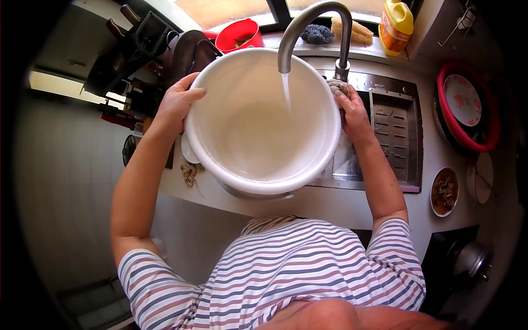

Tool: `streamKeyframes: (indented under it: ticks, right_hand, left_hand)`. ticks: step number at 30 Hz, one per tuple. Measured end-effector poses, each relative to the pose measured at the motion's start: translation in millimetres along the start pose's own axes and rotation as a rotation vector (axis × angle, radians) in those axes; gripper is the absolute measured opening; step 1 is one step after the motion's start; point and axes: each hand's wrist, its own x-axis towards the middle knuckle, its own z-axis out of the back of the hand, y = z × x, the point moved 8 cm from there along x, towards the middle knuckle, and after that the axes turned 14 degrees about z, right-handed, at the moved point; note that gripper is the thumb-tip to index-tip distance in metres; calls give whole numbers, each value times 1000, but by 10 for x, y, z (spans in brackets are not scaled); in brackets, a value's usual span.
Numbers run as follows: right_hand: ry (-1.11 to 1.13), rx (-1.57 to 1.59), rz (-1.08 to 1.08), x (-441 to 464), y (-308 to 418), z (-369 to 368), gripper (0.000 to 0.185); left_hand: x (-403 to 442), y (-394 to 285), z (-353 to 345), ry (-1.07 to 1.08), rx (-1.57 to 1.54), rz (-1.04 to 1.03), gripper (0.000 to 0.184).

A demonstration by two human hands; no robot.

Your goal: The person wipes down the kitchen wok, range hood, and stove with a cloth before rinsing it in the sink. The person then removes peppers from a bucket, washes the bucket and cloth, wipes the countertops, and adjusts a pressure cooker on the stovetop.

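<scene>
A large white basin (269, 186) is tilted up over the counter and sink, its open mouth facing me. My left hand (180, 103) is closed on its left rim, thumb on top and fingers partly hidden. At the right rim, my right hand (355, 114) is closed on a damp-looking rag (339, 86) pressed beside the basin wall; most of those fingers are out of sight. Water runs from the curved faucet (319, 7) into the basin. A little cloudy liquid seems to lie inside.
The steel sink (419, 143) lies to the right. Beyond it are a red basin (489, 144) with a patterned plate (463, 99) and a bowl of food (444, 191). Along the window stand a red pot (240, 36) and a yellow bottle (396, 25). A knife rack (157, 33) is at left.
</scene>
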Motion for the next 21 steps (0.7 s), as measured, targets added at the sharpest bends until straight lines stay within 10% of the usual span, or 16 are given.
streamKeyframes:
  ticks: [8, 21]
  right_hand:
    - [147, 78, -120, 281, -98, -555, 31]
    - [283, -682, -176, -82, -1792, -384, 25]
  left_hand:
    - [-269, -239, 593, -268, 712, -155, 51]
    - [-139, -623, 251, -424, 1664, 299, 43]
